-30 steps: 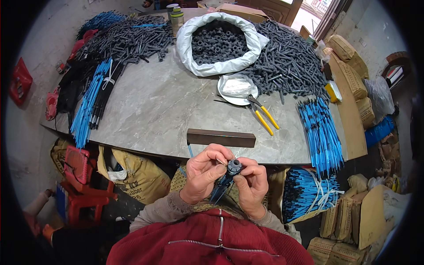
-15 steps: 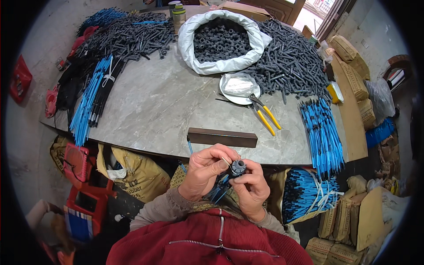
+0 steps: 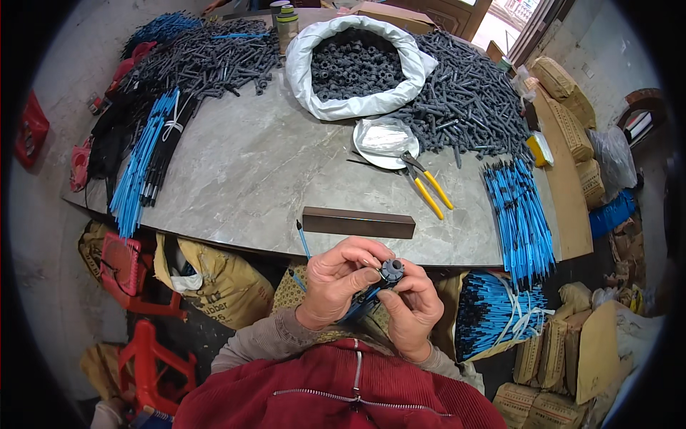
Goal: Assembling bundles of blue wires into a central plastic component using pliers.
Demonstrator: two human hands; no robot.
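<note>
Clock centred on the notched dark-grey hub (image 3: 391, 269), 12 = away from you. It's between your hands near the table's front edge, bore up, blue rods (image 3: 363, 300) running from below it toward your lap.

Right hand (image 3: 413, 307): narrow, thumb and fingers closed on the hub's right side. Left hand (image 3: 332, 282): narrow pinch at its left side; can't tell if anything thin is between the fingertips.

Risks, my read:
- Right grip is all near the rim. Ease off and the hub could roll, likely skewing the rods.
- Rods look loose underneath; a snag on your jacket (image 3: 286, 379) could pull one out of line.
- Single black-tipped blue rod (image 3: 303, 239) at 10, by the table edge. Bump it and it may shift. Can't tell if it's joined to the hub.
- Drop anything small here and it probably goes to the floor.

Surface: grey marbled table (image 3: 236, 164). Brown bar (image 3: 358, 223) at 11, yellow-handled pincers (image 3: 425, 187) at 1, white plate (image 3: 379, 161) with clear packet (image 3: 386, 136) at 12, white sack (image 3: 304, 79) of grey fittings beyond. Rod bundles at 2 and 10.

Room: woven sack (image 3: 221, 282) at 9, red stool (image 3: 146, 365) at 8, brown packages (image 3: 532, 350) at 4, bright doorway (image 3: 498, 36) at 1.
</note>
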